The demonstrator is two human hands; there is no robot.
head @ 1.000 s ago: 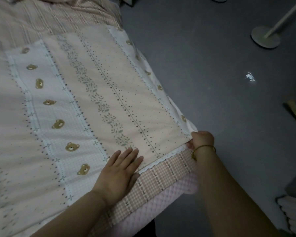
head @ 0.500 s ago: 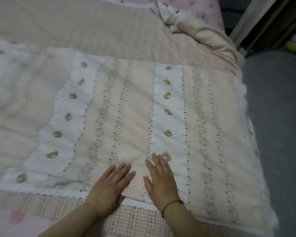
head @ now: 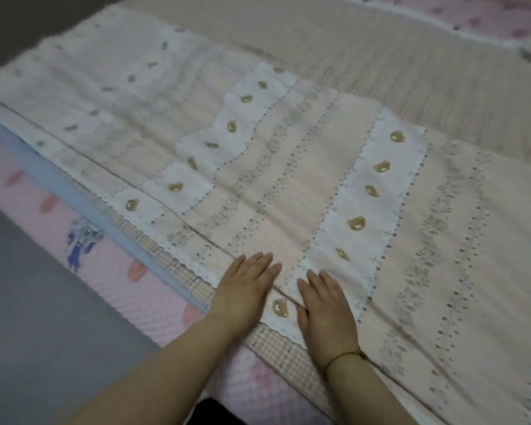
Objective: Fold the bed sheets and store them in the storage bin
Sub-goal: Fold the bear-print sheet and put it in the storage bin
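Together, left hand [head: 246, 291] and right hand [head: 325, 312] lie flat on the bed sheet [head: 292, 179].

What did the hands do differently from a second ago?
The right hand let go of the corner of the bear-print sheet and moved in beside the left hand, now flat on it. The left hand stayed flat near the sheet's edge; the sheet stayed spread on the bed.
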